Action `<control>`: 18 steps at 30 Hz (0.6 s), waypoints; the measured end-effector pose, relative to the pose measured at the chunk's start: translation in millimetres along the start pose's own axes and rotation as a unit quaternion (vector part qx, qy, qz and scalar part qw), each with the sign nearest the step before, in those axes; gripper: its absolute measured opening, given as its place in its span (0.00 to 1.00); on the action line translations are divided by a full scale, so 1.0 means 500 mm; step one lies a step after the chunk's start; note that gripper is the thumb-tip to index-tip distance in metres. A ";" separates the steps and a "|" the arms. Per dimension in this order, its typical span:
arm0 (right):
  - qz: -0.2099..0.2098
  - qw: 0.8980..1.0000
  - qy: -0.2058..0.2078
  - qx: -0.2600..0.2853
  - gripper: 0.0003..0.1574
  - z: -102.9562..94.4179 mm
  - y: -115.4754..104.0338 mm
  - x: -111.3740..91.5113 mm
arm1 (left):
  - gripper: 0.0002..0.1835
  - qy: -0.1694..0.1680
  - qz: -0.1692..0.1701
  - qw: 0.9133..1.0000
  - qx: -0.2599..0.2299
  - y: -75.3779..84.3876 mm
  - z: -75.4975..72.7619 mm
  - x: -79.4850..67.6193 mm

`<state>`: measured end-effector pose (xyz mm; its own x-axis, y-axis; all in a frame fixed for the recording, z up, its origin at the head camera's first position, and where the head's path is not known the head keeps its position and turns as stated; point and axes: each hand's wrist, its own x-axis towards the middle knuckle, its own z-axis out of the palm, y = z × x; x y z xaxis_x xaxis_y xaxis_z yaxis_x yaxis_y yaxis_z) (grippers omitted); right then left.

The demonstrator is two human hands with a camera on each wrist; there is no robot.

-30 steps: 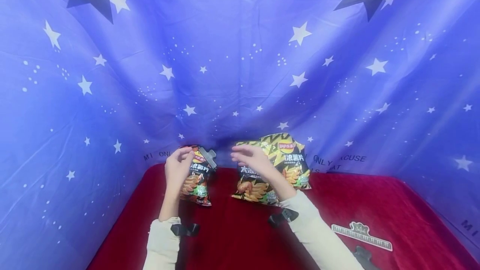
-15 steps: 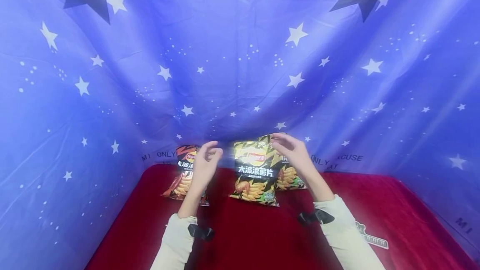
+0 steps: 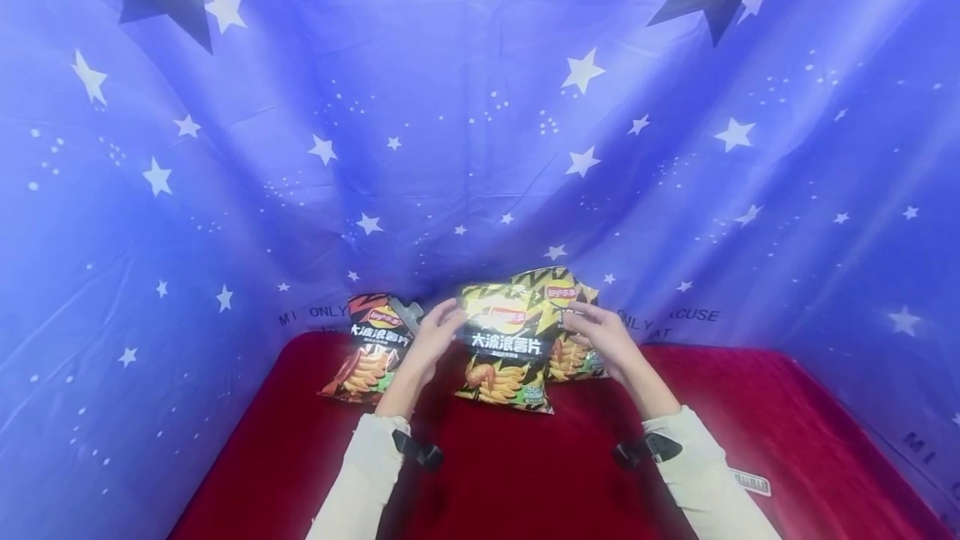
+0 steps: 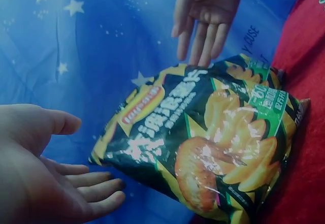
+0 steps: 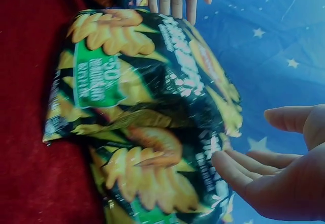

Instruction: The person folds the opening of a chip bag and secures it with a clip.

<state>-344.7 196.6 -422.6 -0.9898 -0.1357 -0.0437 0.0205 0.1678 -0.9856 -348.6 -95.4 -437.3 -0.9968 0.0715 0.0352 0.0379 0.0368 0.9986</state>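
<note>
A yellow-and-black bag of potato chips (image 3: 502, 357) stands upright in the middle, between my two hands. My left hand (image 3: 429, 342) is at its upper left edge, with fingers extended. On the other side my right hand (image 3: 609, 342) is held with spread fingers in front of a second yellow chip bag (image 3: 562, 297), which is partly hidden behind the first. Both wrist views show the palms facing the bags, thumbs apart from the fingers and nothing gripped. To the left, a red-and-black chip bag (image 3: 366, 361) has a grey clip (image 3: 409, 317) on its top right corner.
The bags stand on a red cloth-covered table (image 3: 540, 482) against a blue star-printed curtain (image 3: 450, 148). A white clip with a piano-key pattern (image 3: 752, 482) lies at the right, mostly hidden by my right sleeve (image 3: 697, 457).
My left hand has moved right, from the clipped red bag to the middle bag's left edge. My right hand has moved right, uncovering the middle bag's front. The head view has shifted slightly.
</note>
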 end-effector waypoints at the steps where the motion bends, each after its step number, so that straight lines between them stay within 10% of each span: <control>1: 0.007 1.000 -0.003 0.001 0.39 0.000 0.007 0.002 | 0.32 -0.007 -0.005 1.000 -0.004 -0.006 -0.002 0.004; 18: 0.043 0.999 -0.010 0.020 0.35 0.030 0.070 0.023 | 0.21 -0.033 -0.045 0.998 -0.030 -0.045 -0.012 0.027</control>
<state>-353.5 186.0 -460.0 -0.9809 -0.1428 -0.1324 0.1123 0.1406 -0.9837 -363.2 -101.2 -459.2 -0.9893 0.1352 -0.0553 -0.0576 -0.0134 0.9982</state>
